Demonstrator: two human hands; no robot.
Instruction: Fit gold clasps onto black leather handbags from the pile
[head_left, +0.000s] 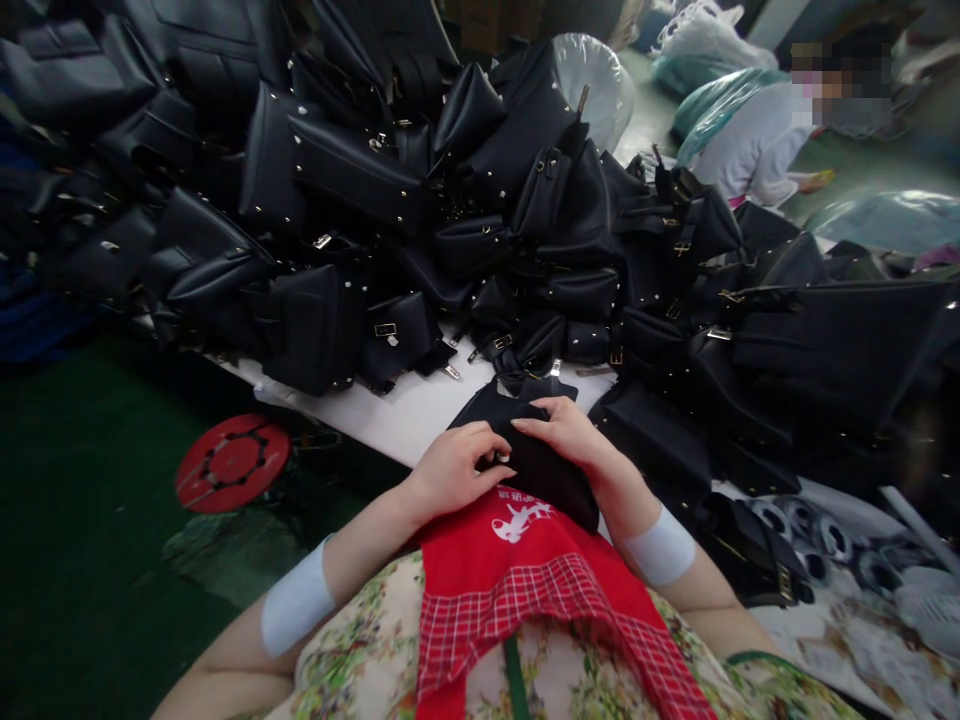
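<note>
A black leather-look bag (536,465) lies at the front edge of the table, against the red apron I wear. My right hand (574,435) grips its upper right part, the thumb and fingers on the black material. On the bag's left side rests my left hand (457,465), fingers curled and thumb bent toward them. A tiny pale spot shows at those fingertips; what they pinch, if anything, is too small to make out. Just beyond the hands, a strap with a metal buckle (555,368) lies at the bag's far edge.
Finished-looking black bags (360,170) are heaped across the white table (375,415). A red round stool seat (232,463) stands at the left. Grey rolls (825,535) lie at the right. Beyond the heap, a person in white (750,135) bends among plastic-wrapped bundles.
</note>
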